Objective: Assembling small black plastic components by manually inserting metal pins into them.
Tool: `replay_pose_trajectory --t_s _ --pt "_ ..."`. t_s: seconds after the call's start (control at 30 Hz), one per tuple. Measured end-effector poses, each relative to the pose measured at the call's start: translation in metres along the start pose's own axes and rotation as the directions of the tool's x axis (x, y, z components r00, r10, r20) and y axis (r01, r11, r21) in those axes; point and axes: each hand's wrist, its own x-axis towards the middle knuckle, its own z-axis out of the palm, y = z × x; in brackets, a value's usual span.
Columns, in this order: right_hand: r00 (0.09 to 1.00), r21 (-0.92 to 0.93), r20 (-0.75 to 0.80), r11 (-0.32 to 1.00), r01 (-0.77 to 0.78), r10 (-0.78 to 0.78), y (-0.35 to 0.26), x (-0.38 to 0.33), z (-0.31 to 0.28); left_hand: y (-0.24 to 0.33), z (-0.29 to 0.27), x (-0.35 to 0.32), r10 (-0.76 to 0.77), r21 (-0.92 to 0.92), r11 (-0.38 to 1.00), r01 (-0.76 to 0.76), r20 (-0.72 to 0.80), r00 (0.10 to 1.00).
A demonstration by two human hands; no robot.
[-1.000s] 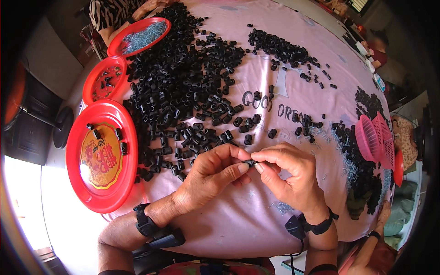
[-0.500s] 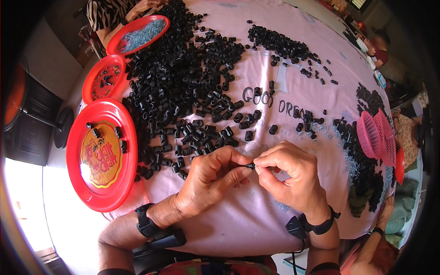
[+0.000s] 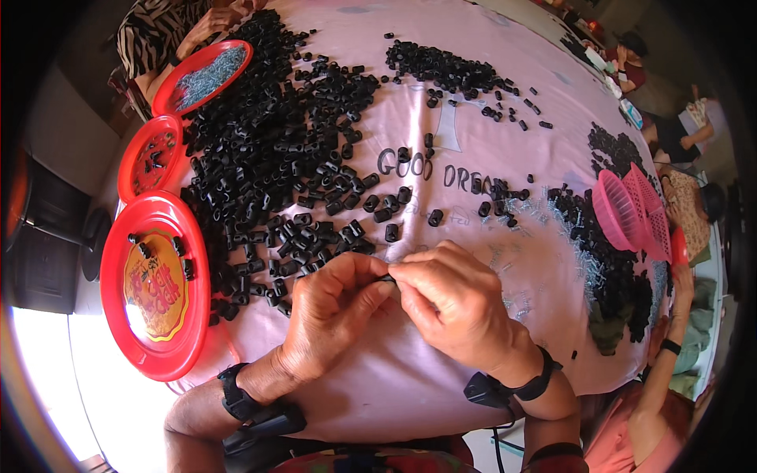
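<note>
My left hand (image 3: 335, 307) pinches a small black plastic piece (image 3: 386, 278) between thumb and forefinger, above the near middle of the table. Against that piece are the closed fingertips of my right hand (image 3: 457, 303); whatever they hold is hidden. Beyond my hands and to the left spreads a big heap of short black plastic tubes (image 3: 268, 150), with loose ones scattered at its near edge. A red plate (image 3: 197, 315) with a yellow printed middle lies left of my left hand and carries several black pieces.
A smaller red plate (image 3: 128, 169) and a red plate of thin silvery pins (image 3: 209, 76) stand further left. Another black heap (image 3: 449, 67) lies at the back. Pink baskets (image 3: 619, 213) sit at right beside black parts and scattered pins. Other people sit around the pink-covered table (image 3: 544, 307).
The whole view has shifted, so table things appear further left and more of the people at right shows. My hands stay together at the black piece, the right still pinching.
</note>
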Motion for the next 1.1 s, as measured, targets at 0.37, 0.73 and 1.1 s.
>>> replay_pose_trajectory --t_s 0.37,0.73,1.1 --pt "0.991 -0.104 0.088 0.989 0.109 -0.1 -0.004 -0.001 0.002 0.004 -0.006 0.006 -0.124 -0.247 0.957 0.155 0.138 0.983" --pt "0.999 -0.03 0.044 0.999 0.027 -0.026 0.001 0.004 0.003 0.006 -0.011 0.004 -0.105 -0.371 0.904 0.214 0.292 0.951" --pt "0.995 -0.042 0.043 0.994 0.097 -0.095 0.006 0.005 0.003 0.012 -0.009 0.004 -0.09 -0.371 0.906 0.203 0.299 0.95"
